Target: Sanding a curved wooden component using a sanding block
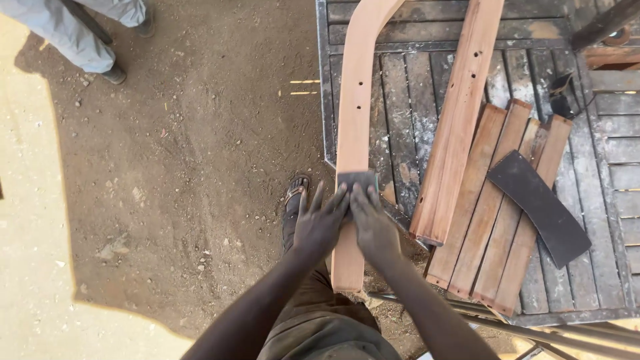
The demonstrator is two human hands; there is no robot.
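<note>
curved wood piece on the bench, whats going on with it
A person presses both hands, left hand and right hand, on a dark sanding pad laid across a curved wooden piece. The piece overhangs the edge of a slatted workbench. Beside it lie a straight grooved plank, several flat slats and a dark sandpaper strip.

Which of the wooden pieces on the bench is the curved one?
The curved piece under both hands, at the bench's left edge. The thick plank and flat slats beside it are straight.
</note>
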